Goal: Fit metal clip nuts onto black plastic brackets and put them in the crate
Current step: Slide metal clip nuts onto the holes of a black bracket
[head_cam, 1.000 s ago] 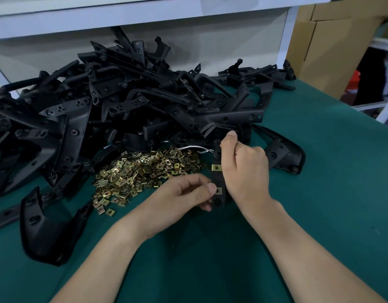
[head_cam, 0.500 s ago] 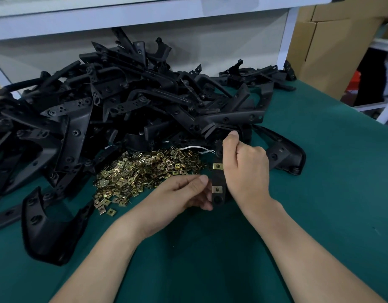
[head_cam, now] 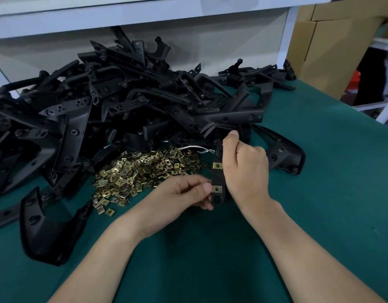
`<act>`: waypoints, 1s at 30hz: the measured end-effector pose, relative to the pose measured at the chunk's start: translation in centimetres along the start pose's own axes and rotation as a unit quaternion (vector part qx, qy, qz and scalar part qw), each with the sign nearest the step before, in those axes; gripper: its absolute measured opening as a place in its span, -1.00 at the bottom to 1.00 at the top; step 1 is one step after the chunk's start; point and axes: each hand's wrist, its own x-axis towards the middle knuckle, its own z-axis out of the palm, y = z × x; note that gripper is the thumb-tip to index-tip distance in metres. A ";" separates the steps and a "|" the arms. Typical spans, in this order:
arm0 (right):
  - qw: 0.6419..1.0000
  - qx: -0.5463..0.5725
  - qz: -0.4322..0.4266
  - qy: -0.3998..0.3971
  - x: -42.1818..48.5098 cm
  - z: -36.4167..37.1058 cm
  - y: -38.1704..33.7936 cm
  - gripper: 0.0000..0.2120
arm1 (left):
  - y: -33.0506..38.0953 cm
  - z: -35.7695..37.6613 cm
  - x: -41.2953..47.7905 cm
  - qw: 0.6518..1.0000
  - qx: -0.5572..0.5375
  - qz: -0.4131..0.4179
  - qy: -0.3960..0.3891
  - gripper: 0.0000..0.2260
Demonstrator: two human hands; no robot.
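Observation:
My right hand point(head_cam: 246, 169) grips a black plastic bracket point(head_cam: 218, 178) and holds it upright over the green table. Two brass clip nuts sit on its edge, the upper clip nut point(head_cam: 217, 165) near the middle and the lower clip nut point(head_cam: 216, 189) near the bottom. My left hand point(head_cam: 188, 191) pinches the bracket's lower end, thumb beside the lower clip nut. A heap of loose brass clip nuts point(head_cam: 142, 171) lies just left of my hands. No crate is in view.
A big pile of black brackets point(head_cam: 123, 101) fills the back and left of the green table point(head_cam: 319, 193). One bracket point(head_cam: 44, 226) lies front left, another bracket point(head_cam: 282, 152) right of my hands. A white shelf frame point(head_cam: 145, 12) and cardboard boxes point(head_cam: 332, 40) stand behind.
My left thumb has slid slightly along the bracket's lower end by the lower clip nut. The right hand and bracket have stayed almost still.

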 end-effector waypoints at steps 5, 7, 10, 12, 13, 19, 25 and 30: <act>1.000 -0.012 0.009 0.005 -0.2 0.3 0.0 -0.39 | 0.3 0.3 -0.1 0.999 0.043 0.014 0.001 -0.79; 1.000 -0.014 0.012 0.004 -0.3 0.4 0.0 -0.39 | 0.3 0.4 -0.1 0.998 0.057 0.018 0.005 -0.80; 1.000 -0.010 0.021 -0.006 -0.3 0.3 0.0 -0.38 | 0.2 0.5 -0.1 0.997 0.072 0.021 0.013 -0.77; 0.999 -0.007 0.027 -0.016 -0.2 0.3 -0.1 -0.38 | 0.1 0.7 0.0 0.998 0.052 0.013 0.022 -0.69; 0.999 -0.007 0.025 -0.022 -0.2 0.4 -0.2 -0.39 | 0.0 0.7 0.2 0.999 0.027 0.005 0.030 -0.64; 0.999 -0.010 0.016 -0.030 -0.2 0.2 -0.3 -0.44 | -0.1 0.3 0.4 0.998 -0.050 -0.008 0.032 -0.55; 1.000 -0.011 0.014 -0.013 0.0 0.2 0.2 -0.45 | -0.2 0.3 0.2 0.999 -0.039 -0.004 0.017 -0.55; 1.000 -0.023 0.011 -0.013 -0.1 0.4 0.3 -0.45 | 0.0 0.4 0.2 0.999 -0.039 0.000 0.029 -0.52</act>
